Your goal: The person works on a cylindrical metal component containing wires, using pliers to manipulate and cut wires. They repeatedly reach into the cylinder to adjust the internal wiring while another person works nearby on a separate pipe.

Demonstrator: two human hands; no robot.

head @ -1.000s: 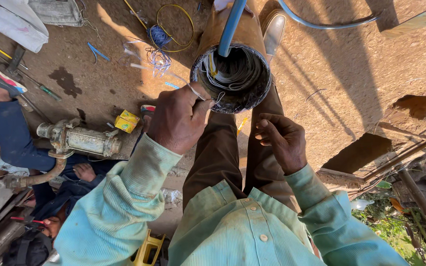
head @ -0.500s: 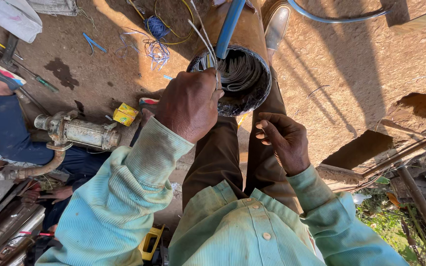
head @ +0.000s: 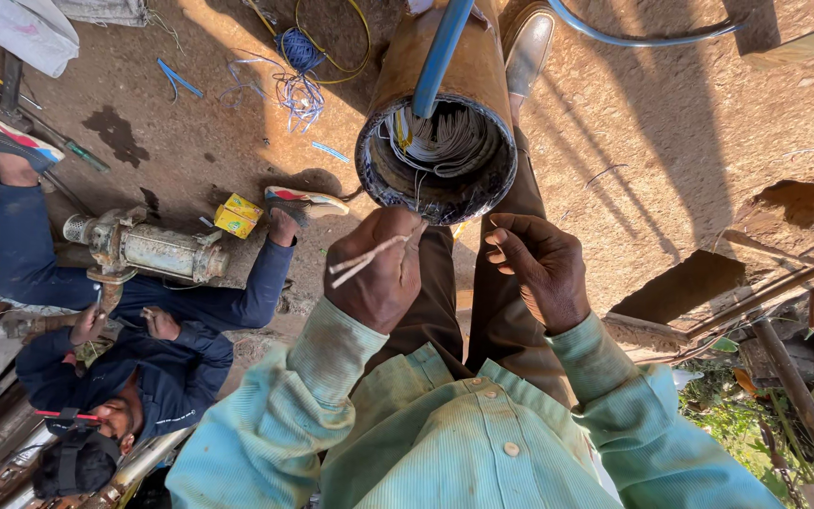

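A rusty metal cylinder (head: 468, 85) stands between my knees, its open end toward me, with pale wire windings (head: 449, 141) packed inside. A blue tube (head: 440, 52) runs along its side. My left hand (head: 379, 278) is just below the cylinder's rim, closed on a couple of thin pale strips (head: 365, 259) that stick out to the left. My right hand (head: 539, 269) hovers beside it, under the rim, fingers curled and apart, holding nothing that I can see.
On the ground at left a person in dark blue (head: 143, 368) handles a rusty pump body (head: 143, 250). A small yellow box (head: 237, 215) and a bundle of blue wire (head: 299, 52) lie on the dirt. Metal bars lie at the far left, a pit (head: 803, 203) at right.
My left hand has pulled back from the cylinder's rim toward my body and now holds the pale strips clear of the opening. My right hand has stayed in place.
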